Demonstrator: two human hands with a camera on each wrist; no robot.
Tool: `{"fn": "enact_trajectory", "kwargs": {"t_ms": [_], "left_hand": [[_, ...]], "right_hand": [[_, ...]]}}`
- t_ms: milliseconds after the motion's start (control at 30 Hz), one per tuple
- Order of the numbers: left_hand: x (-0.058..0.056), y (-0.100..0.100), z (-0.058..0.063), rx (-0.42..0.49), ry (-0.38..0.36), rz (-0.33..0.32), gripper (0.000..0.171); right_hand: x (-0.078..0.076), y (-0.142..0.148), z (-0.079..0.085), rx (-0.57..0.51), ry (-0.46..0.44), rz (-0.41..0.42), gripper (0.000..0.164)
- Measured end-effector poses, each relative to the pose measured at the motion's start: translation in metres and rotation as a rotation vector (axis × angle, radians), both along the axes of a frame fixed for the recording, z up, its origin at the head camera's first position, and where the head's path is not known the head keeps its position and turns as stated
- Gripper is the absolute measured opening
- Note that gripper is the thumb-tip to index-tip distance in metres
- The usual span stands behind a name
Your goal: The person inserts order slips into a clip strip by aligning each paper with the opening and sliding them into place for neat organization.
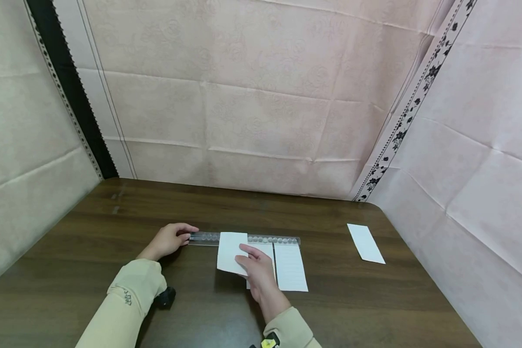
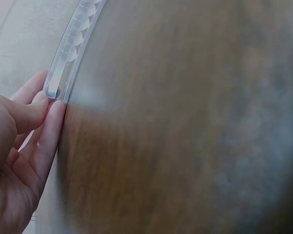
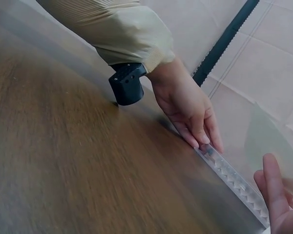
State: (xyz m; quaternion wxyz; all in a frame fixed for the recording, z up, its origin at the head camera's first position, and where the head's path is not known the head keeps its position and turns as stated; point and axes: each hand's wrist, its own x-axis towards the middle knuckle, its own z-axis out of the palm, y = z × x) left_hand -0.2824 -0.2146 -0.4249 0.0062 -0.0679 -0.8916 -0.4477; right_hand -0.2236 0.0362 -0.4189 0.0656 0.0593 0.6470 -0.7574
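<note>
A clear plastic ruler-like strip (image 1: 209, 237) with a row of rounded shapes along it lies across the table. The left hand (image 1: 171, 240) pinches its left end; in the left wrist view the thumb and fingers (image 2: 36, 109) close on the strip's tip (image 2: 53, 90). A white card (image 1: 231, 251) is held by the right hand (image 1: 260, 270), overlapping the strip in the head view, with a shadow below. Two lined white cards, a partly covered one (image 1: 265, 250) and a fuller one (image 1: 289, 266), extend from the strip toward the person.
Another white card (image 1: 366, 243) lies apart on the right of the brown wooden table (image 1: 191, 309). Pale cloth walls (image 1: 243, 121) close off the back and both sides. A black camera (image 1: 165, 297) is strapped to the left wrist.
</note>
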Motion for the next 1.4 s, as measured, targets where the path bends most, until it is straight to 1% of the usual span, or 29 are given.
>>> {"fn": "enact_trajectory", "kwargs": {"t_ms": [133,367,567,900,1167,1400], "left_hand": [[0.001,0.001,0.001,0.005,-0.004,0.002,0.025],[0.001,0.0,0.001,0.011,-0.008,0.004,0.025],[0.0,0.0,0.0,0.015,-0.011,0.008,0.025],[-0.001,0.001,0.0,0.014,-0.023,0.029,0.024],[-0.001,0.0,-0.002,0.016,-0.007,0.012,0.024],[-0.001,0.0,-0.001,0.012,0.001,0.016,0.023]], "right_hand": [[0.001,-0.004,0.0,-0.041,-0.003,0.021,0.037],[0.003,-0.013,0.0,-0.095,-0.047,0.046,0.041],[0.005,-0.021,-0.001,-0.097,-0.067,0.062,0.041],[0.007,-0.034,-0.006,-0.125,-0.076,0.122,0.037],[0.007,-0.04,-0.006,-0.15,-0.062,0.16,0.038],[0.004,-0.045,-0.005,-0.141,-0.097,0.185,0.036]]}}
